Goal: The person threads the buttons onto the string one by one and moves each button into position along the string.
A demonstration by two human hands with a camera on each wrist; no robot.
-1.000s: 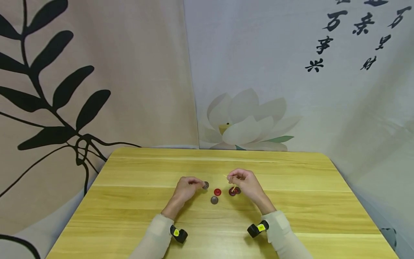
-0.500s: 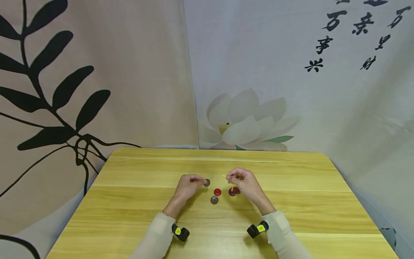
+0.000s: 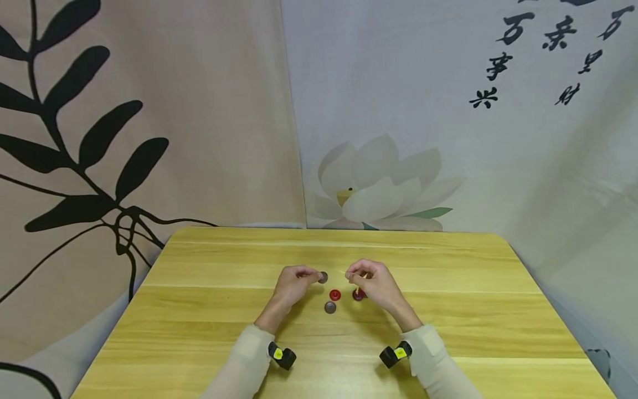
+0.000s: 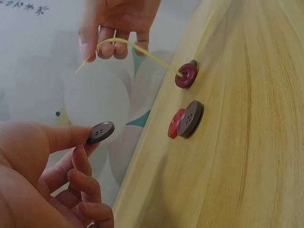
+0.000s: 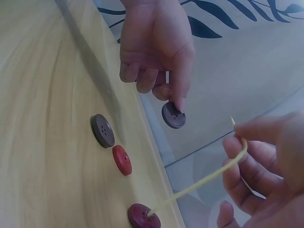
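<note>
Wooden table (image 3: 169,310): threading was apparently underway.
Toward the far edge, left hand (image 3: 294,285) pinched dark button (image 4: 102,132), right hand (image 3: 375,282) yellow cord (image 5: 204,180); aligning both seemed needed next.

Yellowish wooden table (image 3: 473,299), streaked grain, far corners rounded. On it, in head view: bright red button (image 3: 335,295); grey-brown button (image 3: 330,307) near, at its 7 o'clock; maroon button (image 3: 356,296) at its 3 o'clock, yellow cord (image 5: 202,181) through hole.
</note>
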